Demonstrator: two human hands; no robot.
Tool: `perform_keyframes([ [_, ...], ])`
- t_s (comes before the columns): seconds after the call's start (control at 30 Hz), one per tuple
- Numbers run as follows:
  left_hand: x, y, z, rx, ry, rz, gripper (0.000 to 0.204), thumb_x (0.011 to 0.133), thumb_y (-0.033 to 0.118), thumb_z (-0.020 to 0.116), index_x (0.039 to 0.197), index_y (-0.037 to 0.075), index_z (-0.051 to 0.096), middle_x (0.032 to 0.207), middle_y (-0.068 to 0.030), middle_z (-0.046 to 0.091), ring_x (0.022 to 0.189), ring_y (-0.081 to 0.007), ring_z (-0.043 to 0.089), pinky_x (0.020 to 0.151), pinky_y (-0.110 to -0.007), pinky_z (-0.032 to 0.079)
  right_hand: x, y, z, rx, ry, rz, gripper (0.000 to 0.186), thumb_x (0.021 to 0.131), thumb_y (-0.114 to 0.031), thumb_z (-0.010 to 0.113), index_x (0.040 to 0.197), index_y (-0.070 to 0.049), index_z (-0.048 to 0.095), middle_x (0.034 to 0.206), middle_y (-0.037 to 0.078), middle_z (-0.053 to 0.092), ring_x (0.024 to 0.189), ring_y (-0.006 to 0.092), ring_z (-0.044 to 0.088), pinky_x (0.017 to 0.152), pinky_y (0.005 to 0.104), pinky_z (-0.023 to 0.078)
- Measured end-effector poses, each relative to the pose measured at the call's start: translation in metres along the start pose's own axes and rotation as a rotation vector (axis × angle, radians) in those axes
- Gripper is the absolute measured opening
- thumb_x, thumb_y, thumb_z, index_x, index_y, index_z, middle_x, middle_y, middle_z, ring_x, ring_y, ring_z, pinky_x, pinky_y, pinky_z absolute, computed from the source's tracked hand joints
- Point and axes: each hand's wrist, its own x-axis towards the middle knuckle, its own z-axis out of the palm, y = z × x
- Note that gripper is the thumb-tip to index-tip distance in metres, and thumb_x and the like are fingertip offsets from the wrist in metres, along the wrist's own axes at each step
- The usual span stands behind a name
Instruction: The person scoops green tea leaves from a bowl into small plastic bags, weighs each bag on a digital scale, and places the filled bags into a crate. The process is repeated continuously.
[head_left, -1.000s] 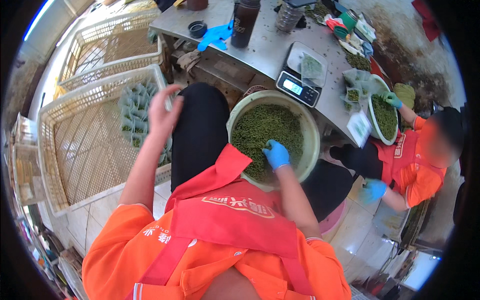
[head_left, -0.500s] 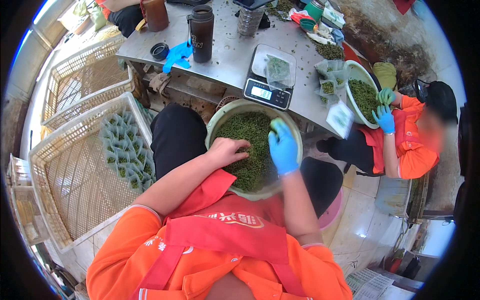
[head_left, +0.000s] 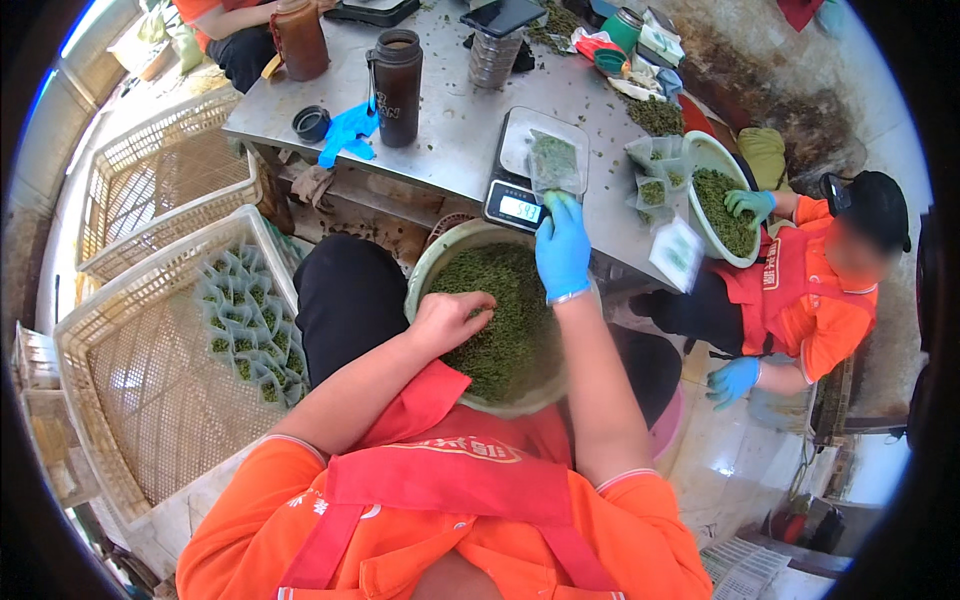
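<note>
A round pale basin (head_left: 421,266) full of small green peppercorns (head_left: 492,345) sits between my knees. My bare left hand (head_left: 452,322) rests over the heap with fingers curled and thumb against them; whether grains are inside is hidden. On the digital scale (head_left: 512,205) at the table edge lies a small clear plastic bag (head_left: 553,160) of green peppercorns. My right hand (head_left: 563,252), in a blue glove, reaches past the basin to the bag's near end. Its fingertips are drawn together there, stained green or holding grains; I cannot make out which.
At left, a plastic crate (head_left: 150,390) holds several filled bags (head_left: 250,320); another crate (head_left: 165,165) stands behind it. A dark bottle (head_left: 397,90), blue glove (head_left: 350,133) and phone (head_left: 503,16) are on the metal table (head_left: 450,150). A co-worker (head_left: 800,280) at right works at a second basin (head_left: 702,150).
My right hand has moved from the basin up to the bag on the scale, and the display has changed. My left hand stays in the basin. The co-worker's hands have parted, one dropping lower.
</note>
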Motion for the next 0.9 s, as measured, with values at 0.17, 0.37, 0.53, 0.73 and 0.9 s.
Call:
perform_keyframes([
  [0.17, 0.006, 0.01, -0.004, -0.104, 0.002, -0.123, 0.017, 0.081, 0.019, 0.063, 0.096, 0.011, 0.065, 0.07, -0.0097, 0.063, 0.057, -0.0208, 0.061, 0.054, -0.033, 0.049, -0.003, -0.022, -0.013, -0.011, -0.04, 0.051, 0.043, 0.08, -0.005, 0.05, 0.123, -0.005, 0.048, 0.13, 0.018, 0.044, 0.097, 0.0386, 0.057, 0.077, 0.0439, 0.05],
  [0.37, 0.002, 0.003, 0.002, -0.063, 0.046, 0.015, 0.018, 0.082, 0.018, 0.063, 0.098, 0.01, 0.065, 0.068, -0.0088, 0.063, 0.057, -0.0178, 0.062, 0.054, -0.031, 0.049, 0.027, -0.013, 0.005, -0.205, -0.162, 0.183, 0.041, 0.079, -0.007, 0.053, 0.12, -0.007, 0.048, 0.128, 0.019, 0.045, 0.088, 0.0391, 0.06, 0.074, 0.0459, 0.05],
  [0.53, 0.004, 0.004, -0.003, -0.227, 0.071, -0.212, 0.021, 0.086, 0.012, 0.061, 0.106, 0.009, 0.061, 0.071, -0.004, 0.064, 0.058, -0.0074, 0.06, 0.054, -0.024, 0.048, -0.023, -0.01, -0.004, 0.325, -0.008, 0.187, 0.027, 0.08, -0.002, 0.054, 0.107, -0.005, 0.058, 0.106, 0.014, 0.058, 0.087, 0.0323, 0.061, 0.074, 0.0401, 0.049],
  [0.73, 0.007, 0.001, 0.005, -0.342, 0.005, -0.254, 0.026, 0.086, 0.01, 0.06, 0.111, 0.005, 0.057, 0.088, -0.0041, 0.066, 0.06, -0.0083, 0.06, 0.056, -0.024, 0.049, -0.024, -0.013, -0.011, 0.299, -0.067, 0.294, 0.035, 0.086, -0.014, 0.055, 0.119, -0.004, 0.052, 0.075, 0.008, 0.061, 0.056, 0.0147, 0.057, 0.055, 0.0289, 0.047],
  [0.9, 0.006, 0.002, 0.004, -0.336, -0.011, -0.256, 0.025, 0.087, 0.01, 0.059, 0.111, 0.004, 0.057, 0.09, -0.0031, 0.066, 0.062, -0.0079, 0.061, 0.057, -0.025, 0.05, 0.027, -0.002, 0.011, 0.038, -0.175, 0.416, 0.033, 0.086, -0.016, 0.057, 0.116, -0.004, 0.051, 0.069, 0.011, 0.062, 0.053, 0.0178, 0.06, 0.051, 0.0324, 0.047],
])
